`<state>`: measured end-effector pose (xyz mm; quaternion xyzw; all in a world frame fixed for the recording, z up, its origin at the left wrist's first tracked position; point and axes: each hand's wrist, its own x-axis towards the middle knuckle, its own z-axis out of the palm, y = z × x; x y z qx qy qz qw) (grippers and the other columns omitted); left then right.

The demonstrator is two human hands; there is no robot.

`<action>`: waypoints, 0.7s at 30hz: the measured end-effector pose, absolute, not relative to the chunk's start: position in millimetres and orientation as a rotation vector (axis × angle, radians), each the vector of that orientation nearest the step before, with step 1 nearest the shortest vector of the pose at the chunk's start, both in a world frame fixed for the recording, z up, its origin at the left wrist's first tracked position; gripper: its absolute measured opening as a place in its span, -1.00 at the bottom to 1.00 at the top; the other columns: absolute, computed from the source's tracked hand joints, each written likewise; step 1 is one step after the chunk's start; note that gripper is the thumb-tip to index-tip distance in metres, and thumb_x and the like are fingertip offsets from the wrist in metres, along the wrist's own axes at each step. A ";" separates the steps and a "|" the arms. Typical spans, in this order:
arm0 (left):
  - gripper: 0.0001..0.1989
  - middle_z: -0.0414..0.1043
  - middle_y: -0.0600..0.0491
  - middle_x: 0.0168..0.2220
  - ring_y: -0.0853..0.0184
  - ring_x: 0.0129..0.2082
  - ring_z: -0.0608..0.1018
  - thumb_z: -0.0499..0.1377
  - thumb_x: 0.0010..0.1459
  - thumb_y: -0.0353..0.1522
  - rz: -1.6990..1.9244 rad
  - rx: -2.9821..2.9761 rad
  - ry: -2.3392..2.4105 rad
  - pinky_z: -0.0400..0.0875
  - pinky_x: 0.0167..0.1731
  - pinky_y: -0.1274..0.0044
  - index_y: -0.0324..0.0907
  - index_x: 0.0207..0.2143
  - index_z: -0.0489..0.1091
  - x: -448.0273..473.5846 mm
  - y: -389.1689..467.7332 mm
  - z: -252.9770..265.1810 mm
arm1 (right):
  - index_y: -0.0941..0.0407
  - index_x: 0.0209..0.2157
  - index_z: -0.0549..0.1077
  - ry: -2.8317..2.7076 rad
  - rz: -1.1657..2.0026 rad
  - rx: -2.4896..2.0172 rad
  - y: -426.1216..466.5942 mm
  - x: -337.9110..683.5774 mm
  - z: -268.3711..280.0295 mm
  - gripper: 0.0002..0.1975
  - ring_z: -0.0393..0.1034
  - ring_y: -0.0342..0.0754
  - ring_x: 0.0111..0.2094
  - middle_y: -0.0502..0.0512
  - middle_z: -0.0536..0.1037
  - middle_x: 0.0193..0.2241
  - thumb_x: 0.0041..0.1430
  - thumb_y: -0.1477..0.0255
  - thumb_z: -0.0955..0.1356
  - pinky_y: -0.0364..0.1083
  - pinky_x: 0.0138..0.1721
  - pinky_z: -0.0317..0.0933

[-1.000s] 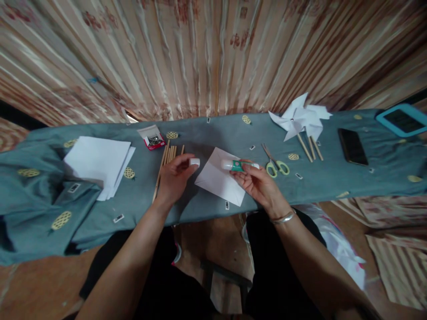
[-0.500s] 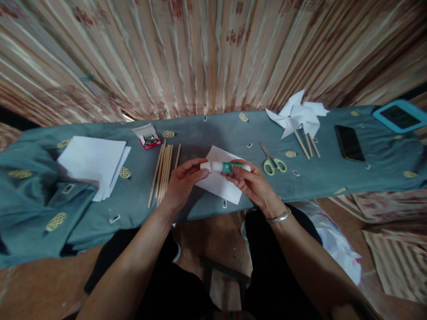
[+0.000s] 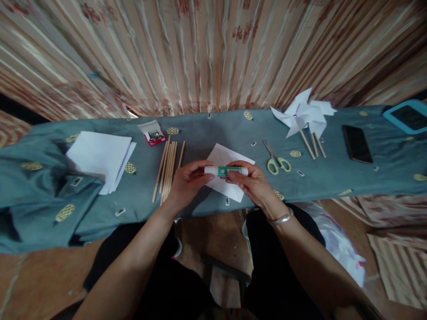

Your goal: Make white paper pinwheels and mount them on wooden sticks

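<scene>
A white glue stick (image 3: 226, 171) with a green label lies level between my two hands above the table. My left hand (image 3: 189, 181) pinches its white cap end between thumb and fingers. Around the labelled barrel, my right hand (image 3: 249, 181) is closed, thumb on the near side. Cap and barrel sit against each other. Beneath the hands, a square of white paper (image 3: 223, 155) with crease lines lies on the cloth, partly covered by the fingers. Green-handled scissors (image 3: 277, 162) rest to its right, and several wooden sticks (image 3: 169, 165) lie to its left.
A white paper stack (image 3: 100, 155) is at the left. An open red box (image 3: 154, 134) holds small metal pieces. White paper pinwheels (image 3: 302, 113) on sticks lie at the back right, near a black phone (image 3: 356, 143) and a blue-framed device (image 3: 407, 116). A curtain (image 3: 213, 58) hangs behind.
The cap, slightly pulled away from the barrel before, is now against it, and my hands are a little closer together. The whole view has shifted slightly.
</scene>
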<state>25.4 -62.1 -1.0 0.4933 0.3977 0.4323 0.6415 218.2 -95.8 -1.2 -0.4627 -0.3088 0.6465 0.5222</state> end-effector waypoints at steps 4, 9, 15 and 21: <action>-0.72 0.62 0.03 -0.28 0.28 -0.28 0.61 0.41 -0.11 -0.35 0.954 1.206 0.898 0.50 -0.17 0.41 -0.16 -0.26 0.59 16.7 -66.0 -1.6 | 0.09 -0.33 0.57 -0.803 1.560 -1.130 -99.2 209.9 -3.8 -0.63 0.54 -0.18 -0.40 -0.05 0.63 -0.40 -0.24 0.36 0.63 -0.19 -0.26 0.46; -0.75 0.62 -0.01 -0.24 0.24 -0.25 0.62 0.40 -0.10 -0.35 0.906 1.330 0.951 0.49 -0.16 0.43 -0.15 -0.28 0.62 4.1 -76.7 0.6 | 0.09 -0.34 0.58 -0.939 1.551 -1.180 -103.3 191.6 -7.5 -0.64 0.49 -0.19 -0.44 -0.06 0.61 -0.44 -0.21 0.28 0.61 -0.18 -0.32 0.43; -0.75 0.60 0.05 -0.35 0.29 -0.35 0.56 0.41 -0.13 -0.34 0.974 1.275 1.079 0.45 -0.24 0.46 -0.18 -0.31 0.60 -27.2 -78.0 8.8 | 0.04 -0.21 0.58 -1.095 1.464 -1.143 -102.0 185.1 -7.8 -0.63 0.52 -0.11 -0.30 0.01 0.64 -0.29 -0.11 0.28 0.58 -0.09 -0.18 0.41; -0.67 0.49 0.10 -0.39 0.36 -0.42 0.44 0.34 -0.11 -0.27 1.344 1.292 1.554 0.33 -0.36 0.53 -0.21 -0.26 0.51 -88.1 -50.7 -12.0 | 0.04 -0.19 0.57 -1.080 1.299 -1.218 -101.4 219.0 1.7 -0.65 0.56 -0.07 -0.32 0.08 0.67 -0.28 -0.03 0.24 0.55 -0.08 -0.28 0.41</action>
